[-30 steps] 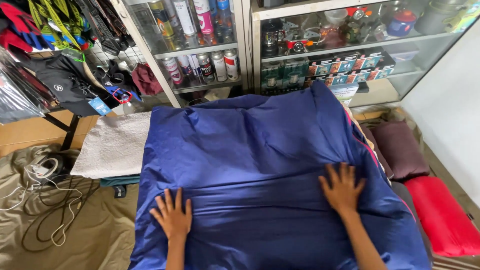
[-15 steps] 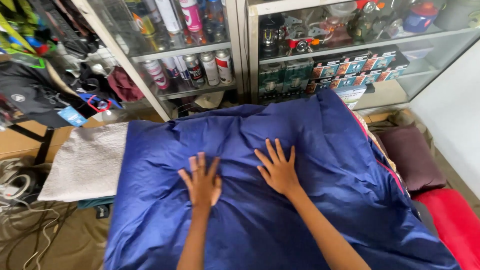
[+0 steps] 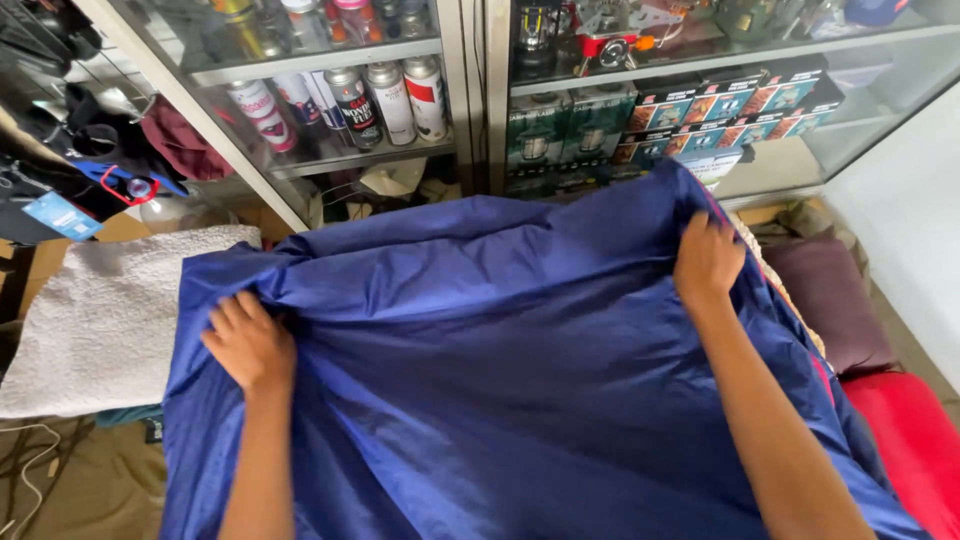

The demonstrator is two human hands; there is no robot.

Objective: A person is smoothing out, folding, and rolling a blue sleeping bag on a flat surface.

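Both grips pinch far corners: left hand (image 3: pixel 250 345), right hand (image 3: pixel 708 262), of smooth, crinkled blue nylon cover (image 3: pixel 520 370).

You have a single view, from the camera on your head. It looks steeply down and forward, close over your outstretched arms, with the blue fabric (image 3: pixel 520 380) under your fingers (image 3: pixel 235 310) and the glass cabinet (image 3: pixel 470 90) just beyond them.

Showing two bare forearms, left hand (image 3: pixel 250 345) and right hand (image 3: pixel 708 262), wearing no sleeves, gloves, rings, watch or bands; fingers (image 3: pixel 232 312) uncovered, nails short.
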